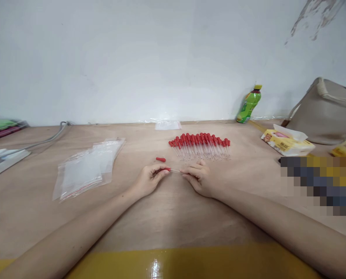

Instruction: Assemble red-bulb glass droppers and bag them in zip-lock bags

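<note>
Near the middle of the table, my left hand [151, 179] pinches a red rubber bulb [167, 169] between thumb and fingers. A thin clear tube [175, 171] runs from the bulb to my right hand [200, 179], whose thumb and fingers close on its far end. Bulb and tube meet, though how deep the tube sits inside cannot be seen. Just beyond my left hand lies a loose red bulb [160, 159]. Behind my right hand, several droppers with red bulbs [202, 140] and clear tubes lie side by side in a row, bulbs toward the wall.
Clear plastic bags [82, 170] lie at the left, and another bag [167, 125] by the wall. A cable [42, 144] crosses the far left. At the right are a green bottle [249, 104], a tissue pack [289, 145] and a grey-beige bag [327, 112].
</note>
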`<state>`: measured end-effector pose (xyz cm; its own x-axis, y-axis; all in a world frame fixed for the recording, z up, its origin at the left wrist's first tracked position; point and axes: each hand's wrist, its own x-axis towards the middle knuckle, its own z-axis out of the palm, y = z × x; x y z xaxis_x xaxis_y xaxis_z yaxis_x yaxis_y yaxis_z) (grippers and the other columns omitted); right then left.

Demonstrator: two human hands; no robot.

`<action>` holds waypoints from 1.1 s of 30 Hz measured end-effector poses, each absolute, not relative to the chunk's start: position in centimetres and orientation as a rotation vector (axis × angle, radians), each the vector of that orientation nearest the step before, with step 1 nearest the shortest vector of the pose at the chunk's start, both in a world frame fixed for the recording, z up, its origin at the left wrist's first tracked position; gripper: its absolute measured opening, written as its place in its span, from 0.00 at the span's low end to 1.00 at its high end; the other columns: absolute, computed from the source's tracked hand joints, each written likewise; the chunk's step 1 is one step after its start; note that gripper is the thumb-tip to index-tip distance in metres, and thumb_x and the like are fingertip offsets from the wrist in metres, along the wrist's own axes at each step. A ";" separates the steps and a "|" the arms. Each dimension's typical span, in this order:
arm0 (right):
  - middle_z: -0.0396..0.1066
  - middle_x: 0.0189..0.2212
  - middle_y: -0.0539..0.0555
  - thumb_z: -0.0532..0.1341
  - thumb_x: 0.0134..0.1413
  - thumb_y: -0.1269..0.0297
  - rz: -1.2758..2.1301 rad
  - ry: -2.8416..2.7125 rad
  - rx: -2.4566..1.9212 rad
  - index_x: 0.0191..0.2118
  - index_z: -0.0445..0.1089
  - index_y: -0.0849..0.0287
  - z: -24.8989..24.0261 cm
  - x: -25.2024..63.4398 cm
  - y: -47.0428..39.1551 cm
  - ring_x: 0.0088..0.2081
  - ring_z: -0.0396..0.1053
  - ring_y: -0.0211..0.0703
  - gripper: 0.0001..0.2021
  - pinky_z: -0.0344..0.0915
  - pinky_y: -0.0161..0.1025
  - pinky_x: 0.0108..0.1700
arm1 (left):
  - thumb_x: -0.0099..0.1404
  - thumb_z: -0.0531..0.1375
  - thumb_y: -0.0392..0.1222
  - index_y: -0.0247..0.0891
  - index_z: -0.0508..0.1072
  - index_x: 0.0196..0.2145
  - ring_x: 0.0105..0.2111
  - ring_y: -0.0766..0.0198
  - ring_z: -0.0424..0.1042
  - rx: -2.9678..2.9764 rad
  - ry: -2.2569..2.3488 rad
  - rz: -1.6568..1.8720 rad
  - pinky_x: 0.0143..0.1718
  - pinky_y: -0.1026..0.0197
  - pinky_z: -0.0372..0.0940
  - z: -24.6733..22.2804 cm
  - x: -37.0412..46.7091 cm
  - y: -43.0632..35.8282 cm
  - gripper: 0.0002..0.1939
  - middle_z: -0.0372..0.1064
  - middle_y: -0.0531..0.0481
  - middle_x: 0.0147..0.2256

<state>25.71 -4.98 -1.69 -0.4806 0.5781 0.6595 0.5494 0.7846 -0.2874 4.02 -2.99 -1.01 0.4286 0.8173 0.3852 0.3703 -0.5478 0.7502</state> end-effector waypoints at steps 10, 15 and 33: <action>0.68 0.25 0.49 0.52 0.56 0.69 -0.120 -2.332 -0.825 0.33 0.69 0.60 -1.1 25.8 -4.0 0.25 0.60 0.34 0.08 0.48 0.38 0.34 | 0.62 0.55 0.41 0.37 0.73 0.35 0.25 0.68 0.67 2.354 1.044 0.867 0.27 0.66 0.63 -0.4 3.8 -3.7 0.09 0.72 0.51 0.29; 0.66 0.25 0.53 0.50 0.58 0.68 -0.351 -2.300 -0.803 0.31 0.68 0.62 -0.9 25.3 -4.4 0.27 0.59 0.37 0.11 0.50 0.38 0.33 | 0.61 0.57 0.42 0.35 0.72 0.33 0.27 0.67 0.66 2.459 0.998 0.982 0.29 0.65 0.62 -0.1 4.0 -3.5 0.08 0.68 0.50 0.28; 0.71 0.24 0.54 0.50 0.56 0.72 -0.298 -2.243 -0.592 0.32 0.67 0.62 -1.0 24.8 -4.5 0.30 0.67 0.39 0.09 0.60 0.39 0.37 | 0.61 0.57 0.40 0.38 0.73 0.39 0.32 0.65 0.73 2.647 0.840 1.054 0.34 0.65 0.68 -0.7 3.9 -3.7 0.09 0.75 0.50 0.34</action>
<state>24.80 -4.53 -1.00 -0.5865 0.3198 0.7441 0.5030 0.8639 0.0251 3.94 -3.73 -0.69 0.5913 0.5607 0.5796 0.4400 -0.8267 0.3507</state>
